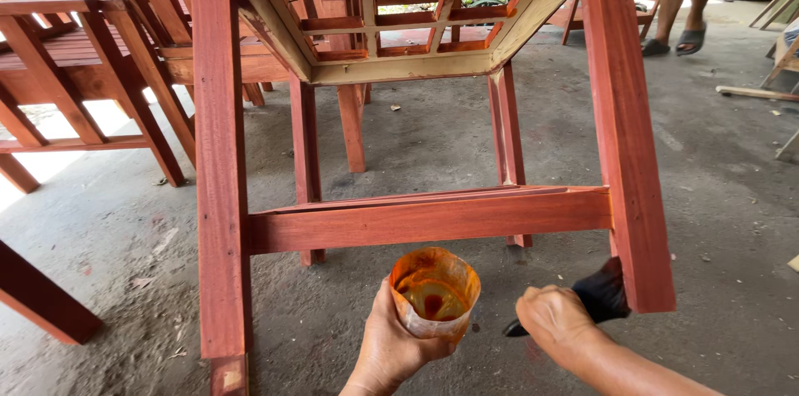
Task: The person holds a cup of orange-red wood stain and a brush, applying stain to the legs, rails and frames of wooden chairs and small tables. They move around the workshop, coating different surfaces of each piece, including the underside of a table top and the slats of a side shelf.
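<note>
Both hands sit lowest in view. Left hand (391,346) is wrapped closed around a small cup (434,292) of orange-brown stain, held upright, mouth open. Right hand (556,321) is closed on a dark brush (601,294); bristles point up and right, touching the inner edge of the chair leg (628,138) near its foot. That leg runs steeply upright, just right of the fingers. Cup lies near the brush's left. Bare concrete floor (732,221) lies open beyond the leg; the crossbar (433,219) bounds above.

Behind the red-stained wooden table frame (416,113) lies a grey concrete floor (416,146); more red furniture (91,71), possibly chairs, stands left in daylight.
</note>
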